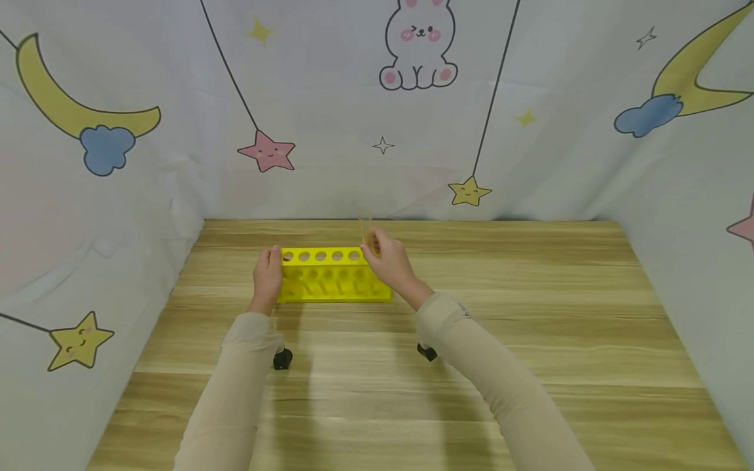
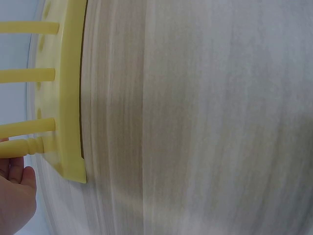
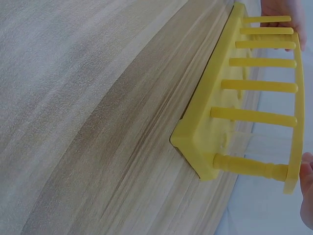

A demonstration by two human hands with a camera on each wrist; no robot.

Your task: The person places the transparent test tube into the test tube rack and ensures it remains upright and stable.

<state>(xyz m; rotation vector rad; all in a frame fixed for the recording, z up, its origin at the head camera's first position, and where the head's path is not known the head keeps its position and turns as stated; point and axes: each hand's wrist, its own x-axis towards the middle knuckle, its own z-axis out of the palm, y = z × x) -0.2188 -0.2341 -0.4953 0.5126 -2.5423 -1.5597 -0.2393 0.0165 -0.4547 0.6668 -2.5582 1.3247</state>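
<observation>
A yellow test-tube rack with a row of round holes stands on the wooden table. My left hand grips its left end, thumb on the top plate; the left wrist view shows the fingers beside the rack's corner post. At the rack's right end, my right hand pinches a clear glass tube that stands upright. In the right wrist view the tube reaches down through the end hole of the rack.
Cloth walls printed with moons, stars and a rabbit close in the table on the left, back and right. Small black wrist-camera mounts hang under both sleeves. Bare wood lies in front of and to the right of the rack.
</observation>
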